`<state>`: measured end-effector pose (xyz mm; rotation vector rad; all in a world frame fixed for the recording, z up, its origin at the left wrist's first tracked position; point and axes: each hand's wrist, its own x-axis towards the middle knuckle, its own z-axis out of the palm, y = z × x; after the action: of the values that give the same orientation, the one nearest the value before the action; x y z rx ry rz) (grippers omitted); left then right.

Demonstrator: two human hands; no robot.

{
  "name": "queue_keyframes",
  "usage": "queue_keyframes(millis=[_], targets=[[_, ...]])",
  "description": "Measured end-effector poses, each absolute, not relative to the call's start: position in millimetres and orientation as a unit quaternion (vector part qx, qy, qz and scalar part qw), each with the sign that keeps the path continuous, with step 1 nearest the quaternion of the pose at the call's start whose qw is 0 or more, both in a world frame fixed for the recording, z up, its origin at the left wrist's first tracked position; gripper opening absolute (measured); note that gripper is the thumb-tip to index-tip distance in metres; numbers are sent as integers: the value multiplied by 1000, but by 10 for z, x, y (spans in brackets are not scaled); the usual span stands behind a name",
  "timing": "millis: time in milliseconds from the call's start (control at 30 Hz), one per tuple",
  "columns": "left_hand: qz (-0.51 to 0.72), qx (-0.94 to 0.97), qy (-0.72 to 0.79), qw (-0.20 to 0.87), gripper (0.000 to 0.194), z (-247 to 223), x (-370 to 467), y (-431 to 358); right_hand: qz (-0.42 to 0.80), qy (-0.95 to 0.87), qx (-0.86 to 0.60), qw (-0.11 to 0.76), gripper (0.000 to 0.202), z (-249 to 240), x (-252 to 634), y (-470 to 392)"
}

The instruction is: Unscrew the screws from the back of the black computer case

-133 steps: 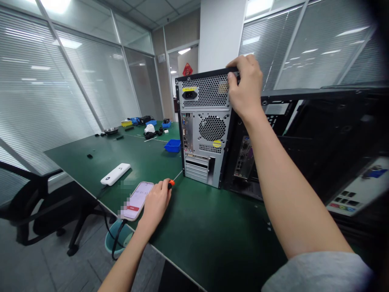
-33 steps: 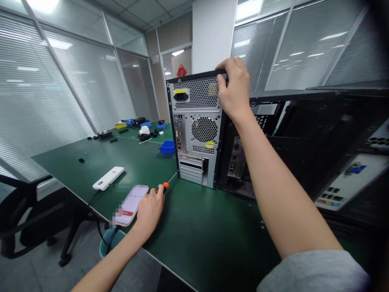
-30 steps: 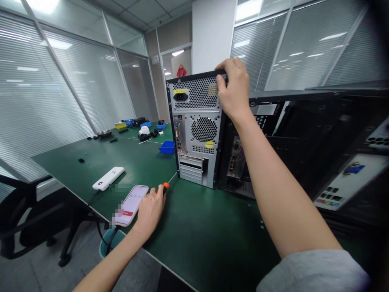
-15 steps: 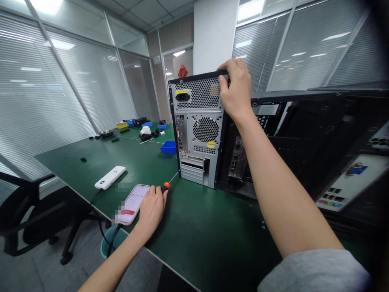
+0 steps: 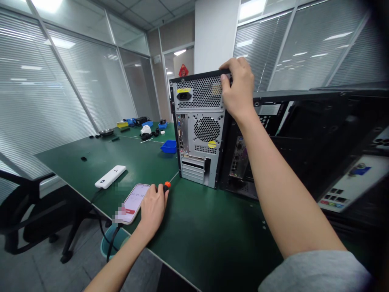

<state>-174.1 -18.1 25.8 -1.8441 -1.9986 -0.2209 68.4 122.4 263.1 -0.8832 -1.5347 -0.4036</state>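
Wrapped round the black-and-orange handle of a screwdriver [image 5: 167,185], my left hand [image 5: 153,206] is low over the table. The screwdriver's thin shaft points at the lower left corner of a computer case [image 5: 199,129], and whether its tip touches a screw I cannot make out. The case stands upright with its grey rear panel towards me, showing a power socket, a round fan grille and slot covers. My right hand [image 5: 239,90] grips its top right edge, thumb on the rear panel, fingers over the top. A phone [image 5: 135,202] with a running timer lies beside my left hand.
Another, black computer case [image 5: 304,134] stands close on the right. On the green table [image 5: 194,227] lie a white power bank [image 5: 110,177] and a blue tray [image 5: 169,147]. Small parts and trays sit at the far end. A chair [image 5: 36,215] stands at the left.
Hardly anything differs. The view has shifted slightly, and both hands keep their places on the screwdriver and the computer case.
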Motion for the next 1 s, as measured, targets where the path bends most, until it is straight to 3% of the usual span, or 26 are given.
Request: queue_keyframes(millis=[600, 1000], targets=[[-74, -693, -698, 166, 34, 272, -1761, -144, -184, -667, -397, 603, 18, 2638, 678, 1161], [-75, -682, -701, 196, 26, 288, -1710, -169, -190, -660, -385, 616, 19, 2636, 681, 1212]])
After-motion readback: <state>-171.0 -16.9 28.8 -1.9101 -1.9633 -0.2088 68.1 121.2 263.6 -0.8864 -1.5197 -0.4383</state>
